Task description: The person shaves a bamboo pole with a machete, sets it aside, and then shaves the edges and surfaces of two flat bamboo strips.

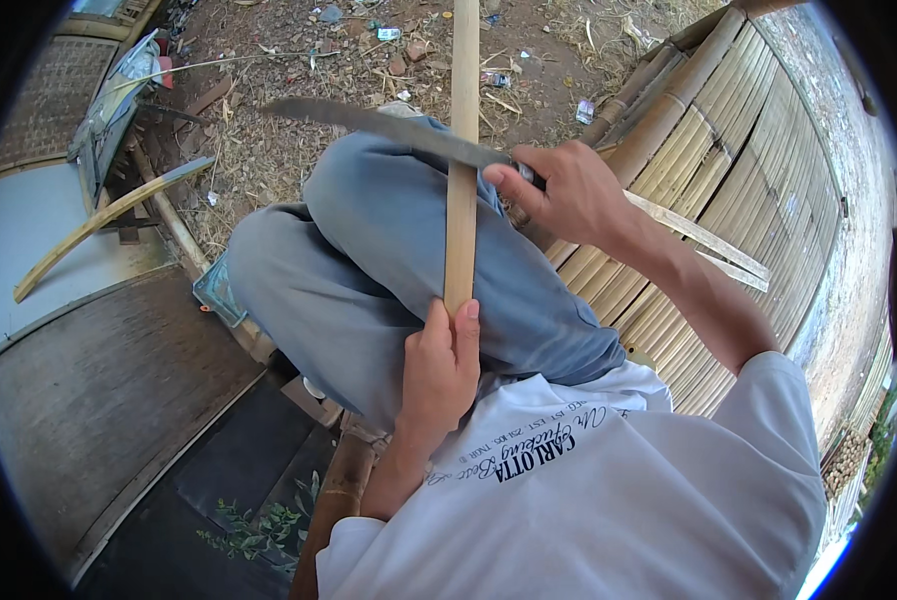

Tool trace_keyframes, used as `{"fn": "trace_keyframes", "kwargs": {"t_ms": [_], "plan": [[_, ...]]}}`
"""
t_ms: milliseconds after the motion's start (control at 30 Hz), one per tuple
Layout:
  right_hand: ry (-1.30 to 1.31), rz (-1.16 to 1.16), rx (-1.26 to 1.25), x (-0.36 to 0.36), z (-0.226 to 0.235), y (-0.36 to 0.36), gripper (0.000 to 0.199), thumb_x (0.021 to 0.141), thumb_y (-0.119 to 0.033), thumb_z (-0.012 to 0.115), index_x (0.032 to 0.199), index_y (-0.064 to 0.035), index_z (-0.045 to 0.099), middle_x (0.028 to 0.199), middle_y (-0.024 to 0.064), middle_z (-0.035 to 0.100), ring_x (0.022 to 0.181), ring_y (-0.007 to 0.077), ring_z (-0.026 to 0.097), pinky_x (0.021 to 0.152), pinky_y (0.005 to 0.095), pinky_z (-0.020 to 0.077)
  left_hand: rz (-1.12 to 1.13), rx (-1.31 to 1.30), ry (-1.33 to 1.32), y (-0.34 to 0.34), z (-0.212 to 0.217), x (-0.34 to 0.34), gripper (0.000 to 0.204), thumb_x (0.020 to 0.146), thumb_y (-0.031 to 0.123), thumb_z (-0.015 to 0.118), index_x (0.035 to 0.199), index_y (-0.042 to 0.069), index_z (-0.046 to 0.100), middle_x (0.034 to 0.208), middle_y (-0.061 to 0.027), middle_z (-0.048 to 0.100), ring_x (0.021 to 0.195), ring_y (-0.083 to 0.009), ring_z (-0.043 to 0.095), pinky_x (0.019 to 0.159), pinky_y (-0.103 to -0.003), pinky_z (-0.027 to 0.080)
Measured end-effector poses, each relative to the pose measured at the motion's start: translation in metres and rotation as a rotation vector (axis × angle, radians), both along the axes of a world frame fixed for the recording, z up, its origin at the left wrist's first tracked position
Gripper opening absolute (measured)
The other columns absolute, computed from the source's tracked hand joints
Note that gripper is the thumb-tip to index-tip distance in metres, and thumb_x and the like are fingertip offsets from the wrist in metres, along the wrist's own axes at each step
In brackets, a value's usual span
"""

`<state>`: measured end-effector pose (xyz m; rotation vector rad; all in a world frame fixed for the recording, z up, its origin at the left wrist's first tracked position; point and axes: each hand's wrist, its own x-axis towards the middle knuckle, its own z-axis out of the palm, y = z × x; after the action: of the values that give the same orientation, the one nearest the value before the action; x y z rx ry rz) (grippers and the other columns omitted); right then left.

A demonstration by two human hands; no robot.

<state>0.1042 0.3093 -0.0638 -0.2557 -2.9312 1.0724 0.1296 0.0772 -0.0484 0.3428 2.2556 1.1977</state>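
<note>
One long flat wood strip runs approx. vert. down the mid of the view, over the R thigh of the blue jeans; lower end's nr the belly, top end runs out of view. L hand grips it at the lower end, fingers curled round, thumb along its R side. R hand is closed round the dark handle of a big knife, thumb up nr the base of the metal. Knife points L, tip a bit farther out, & crosses over the strip's face; can't tell if its edge bites in.

To the R: bamboo-slat worktop w/ 2 pale wood pieces on it, partly behind the R forearm. White T-shirt w/ dark print fills the bottom. To the L: curved yellowish stick, brown board, blue-green item (kind unclear) nr the knee, & lower down a leafy plant. Beyond the knees: dirt ground w/ straw & litter.
</note>
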Motion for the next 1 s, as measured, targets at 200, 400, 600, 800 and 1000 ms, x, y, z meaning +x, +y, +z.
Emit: {"fn": "trace_keyframes", "kwargs": {"t_ms": [200,400,600,800,1000], "plan": [[-0.313,-0.169,-1.187,0.012,0.011,0.008,0.053,0.096,-0.055,0.038,0.081,-0.0055,0.048,0.050,-0.0010,0.036,0.042,0.0077,0.036,0.039,0.0251,0.0298,0.109,0.267,-0.499,-0.003,0.018,-0.008,0.034,0.102,0.033,0.039,0.084,0.005,0.047,0.050,0.0002,0.043,0.036,-0.0050,0.036,0.035,-0.020,0.031],[-0.059,-0.311,-0.964,0.022,-0.001,-0.011,0.044,0.101,-0.045,0.036,0.097,-0.0036,0.050,0.058,-0.0005,0.045,0.044,0.0057,0.041,0.043,0.0198,0.0354,0.120,0.450,-0.660,-0.005,0.016,-0.014,0.036,0.102,0.037,0.035,0.086,0.006,0.045,0.050,-0.0004,0.042,0.033,-0.0044,0.033,0.031,-0.020,0.029],[0.030,-0.379,-0.805,0.004,-0.010,-0.001,0.042,0.100,-0.041,0.043,0.093,-0.0018,0.056,0.064,-0.0020,0.050,0.052,0.0044,0.047,0.048,0.0196,0.0394,-0.042,0.232,-0.430,-0.011,0.016,-0.014,0.035,0.102,0.033,0.038,0.089,0.002,0.047,0.054,-0.0030,0.049,0.039,-0.0084,0.044,0.037,-0.025,0.035],[0.024,-0.351,-0.570,-0.010,-0.015,0.016,0.044,0.098,-0.042,0.046,0.088,-0.0013,0.059,0.064,-0.0038,0.049,0.053,0.0025,0.044,0.048,0.0198,0.0382,-0.071,0.015,-0.353,-0.029,0.041,0.007,0.033,0.102,0.030,0.040,0.096,0.000,0.049,0.059,-0.0026,0.048,0.045,-0.0057,0.043,0.041,-0.022,0.035],[0.055,-0.373,-0.623,-0.012,-0.015,0.010,0.046,0.098,-0.044,0.046,0.086,-0.0012,0.059,0.061,-0.0044,0.047,0.050,0.0025,0.042,0.045,0.0192,0.0357,-0.102,-0.114,-0.252,-0.051,0.040,0.012,0.033,0.100,0.031,0.044,0.086,0.002,0.045,0.058,-0.0112,0.054,0.050,-0.0237,0.059,0.048,-0.035,0.041]]}}
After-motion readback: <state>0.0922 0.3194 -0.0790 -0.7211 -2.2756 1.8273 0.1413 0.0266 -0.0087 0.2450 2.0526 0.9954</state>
